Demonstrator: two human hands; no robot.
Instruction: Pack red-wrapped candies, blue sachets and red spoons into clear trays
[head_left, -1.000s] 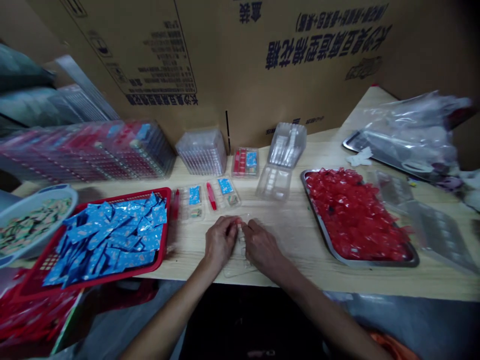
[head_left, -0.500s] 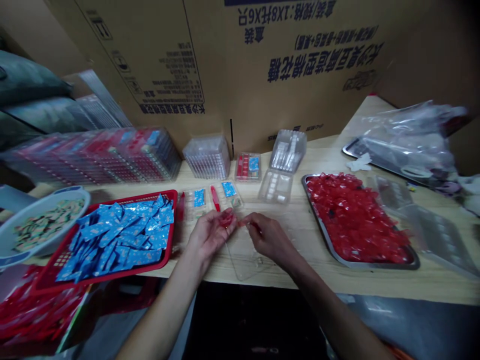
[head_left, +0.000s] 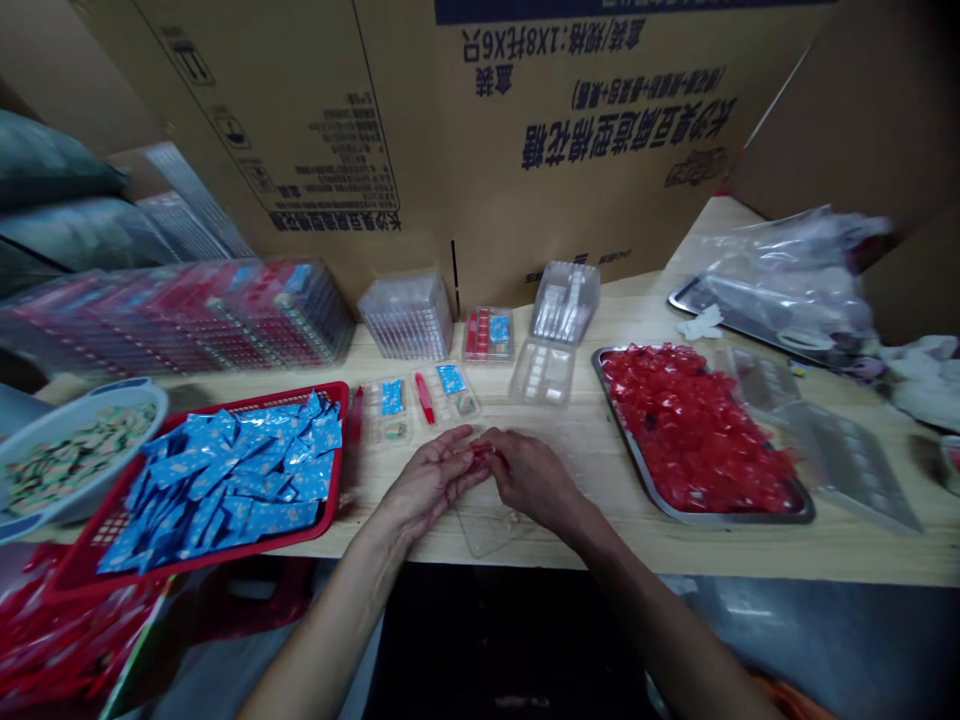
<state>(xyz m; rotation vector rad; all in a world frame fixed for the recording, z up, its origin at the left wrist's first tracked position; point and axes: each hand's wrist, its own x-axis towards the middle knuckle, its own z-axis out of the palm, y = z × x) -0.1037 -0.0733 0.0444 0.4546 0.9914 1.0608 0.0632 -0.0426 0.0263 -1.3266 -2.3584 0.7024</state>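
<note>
My left hand (head_left: 429, 486) is turned partly palm up, its fingers curled round small red translucent pieces (head_left: 480, 456). My right hand (head_left: 531, 478) meets it there, thumb and fingers pinched on the same red bit; fingers hide most of it. Under both hands lies a clear plastic tray (head_left: 484, 530), flat near the table's front edge. Just beyond them are two clear trays, the left one (head_left: 384, 412) and the right one (head_left: 448, 393), each with a blue packet. A red pen-shaped item (head_left: 424, 398) lies in the right one.
A metal tray (head_left: 637, 462) heaped with red translucent pieces stands to the right. On the left are a red basket (head_left: 339, 470) of blue packets and a bowl (head_left: 154, 405) of striped pieces. Stacked clear boxes (head_left: 409, 318) and a large carton (head_left: 585, 210) stand behind.
My hands have come together, the right closing in on the left, whose fingers have curled more over the red pieces. The camera view has shifted slightly.
</note>
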